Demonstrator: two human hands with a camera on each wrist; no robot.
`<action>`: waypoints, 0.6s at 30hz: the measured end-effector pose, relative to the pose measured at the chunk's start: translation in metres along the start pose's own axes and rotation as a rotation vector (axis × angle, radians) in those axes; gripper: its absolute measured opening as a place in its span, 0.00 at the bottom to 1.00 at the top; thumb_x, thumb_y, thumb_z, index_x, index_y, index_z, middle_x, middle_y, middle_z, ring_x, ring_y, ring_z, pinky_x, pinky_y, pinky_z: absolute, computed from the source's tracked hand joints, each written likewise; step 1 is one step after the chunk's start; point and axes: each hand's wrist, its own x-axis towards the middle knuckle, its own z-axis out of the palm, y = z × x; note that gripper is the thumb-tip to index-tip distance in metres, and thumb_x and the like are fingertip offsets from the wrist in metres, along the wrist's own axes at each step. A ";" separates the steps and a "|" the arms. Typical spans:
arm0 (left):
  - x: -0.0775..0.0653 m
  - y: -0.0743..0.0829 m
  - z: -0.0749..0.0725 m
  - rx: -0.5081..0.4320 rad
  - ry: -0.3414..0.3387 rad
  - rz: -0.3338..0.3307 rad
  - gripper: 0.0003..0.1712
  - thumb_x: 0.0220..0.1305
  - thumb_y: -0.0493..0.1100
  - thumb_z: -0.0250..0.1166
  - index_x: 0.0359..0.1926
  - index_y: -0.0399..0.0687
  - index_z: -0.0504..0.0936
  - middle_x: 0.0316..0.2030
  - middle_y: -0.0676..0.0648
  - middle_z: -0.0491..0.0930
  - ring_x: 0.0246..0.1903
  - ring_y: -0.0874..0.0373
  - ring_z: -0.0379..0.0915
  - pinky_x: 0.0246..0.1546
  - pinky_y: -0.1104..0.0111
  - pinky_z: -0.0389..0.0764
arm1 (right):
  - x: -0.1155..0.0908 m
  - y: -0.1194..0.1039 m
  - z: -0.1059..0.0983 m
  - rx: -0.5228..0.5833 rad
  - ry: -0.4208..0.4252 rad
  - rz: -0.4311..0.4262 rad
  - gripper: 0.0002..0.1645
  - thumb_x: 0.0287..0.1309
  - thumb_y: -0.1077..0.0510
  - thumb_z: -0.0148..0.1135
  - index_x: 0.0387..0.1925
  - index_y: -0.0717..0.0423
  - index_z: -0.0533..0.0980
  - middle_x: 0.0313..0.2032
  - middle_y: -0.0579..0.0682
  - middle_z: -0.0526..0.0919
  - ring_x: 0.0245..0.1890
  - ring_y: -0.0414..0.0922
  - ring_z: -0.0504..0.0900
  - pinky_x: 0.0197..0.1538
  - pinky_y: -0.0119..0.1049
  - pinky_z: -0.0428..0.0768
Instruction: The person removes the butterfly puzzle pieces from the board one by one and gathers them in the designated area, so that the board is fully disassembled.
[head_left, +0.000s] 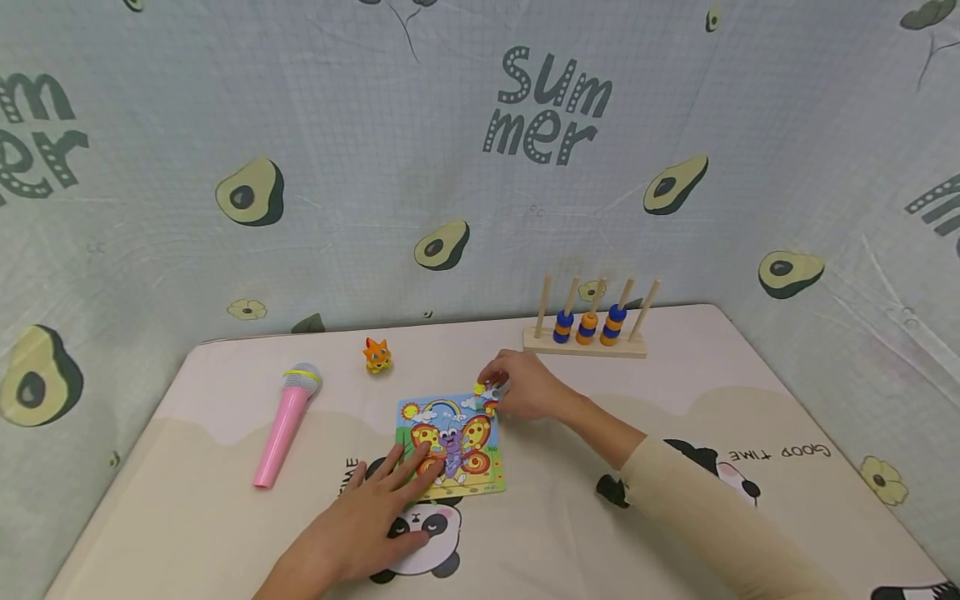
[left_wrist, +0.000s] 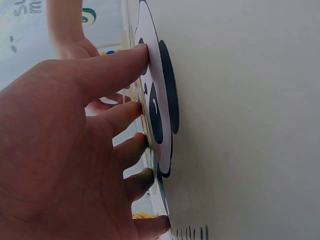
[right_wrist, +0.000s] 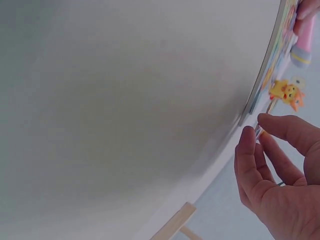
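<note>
A square butterfly jigsaw puzzle (head_left: 450,442) lies on the table, showing a purple butterfly with red and yellow wings under a rainbow. My left hand (head_left: 367,517) is spread out, its fingertips resting on the board's lower left part and the cloth beside it. Over the upper right corner, my right hand (head_left: 528,385) pinches a small colourful puzzle piece (head_left: 490,395) between thumb and fingers. In the right wrist view the fingers (right_wrist: 246,145) hide most of that piece. The left wrist view shows the left fingers (left_wrist: 131,152) along the board's thin edge.
A pink toy microphone (head_left: 285,429) lies left of the puzzle. Behind the board stands a small orange and yellow toy figure (head_left: 378,356). At the back right is a wooden peg stand (head_left: 585,343) with blue and orange beads. A patterned cloth wall (head_left: 360,250) rises behind the table.
</note>
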 end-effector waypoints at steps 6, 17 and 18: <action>0.000 0.000 0.000 0.000 0.003 0.000 0.47 0.66 0.64 0.68 0.81 0.64 0.61 0.83 0.52 0.54 0.82 0.38 0.44 0.71 0.24 0.47 | -0.004 0.008 -0.005 -0.014 -0.008 -0.013 0.23 0.50 0.68 0.76 0.51 0.56 0.86 0.46 0.48 0.84 0.49 0.45 0.82 0.53 0.39 0.84; -0.001 0.001 -0.001 -0.009 0.005 0.009 0.46 0.66 0.62 0.68 0.81 0.63 0.61 0.83 0.52 0.53 0.82 0.37 0.43 0.71 0.24 0.46 | -0.009 0.025 -0.014 -0.072 -0.012 -0.031 0.24 0.45 0.69 0.77 0.48 0.58 0.86 0.42 0.49 0.84 0.44 0.44 0.80 0.51 0.38 0.82; -0.001 0.001 -0.001 -0.009 0.003 0.010 0.46 0.67 0.62 0.68 0.81 0.63 0.61 0.83 0.52 0.53 0.82 0.37 0.43 0.71 0.24 0.46 | -0.009 0.026 -0.014 -0.075 -0.013 -0.036 0.24 0.44 0.69 0.76 0.48 0.59 0.86 0.42 0.49 0.84 0.44 0.44 0.80 0.50 0.38 0.82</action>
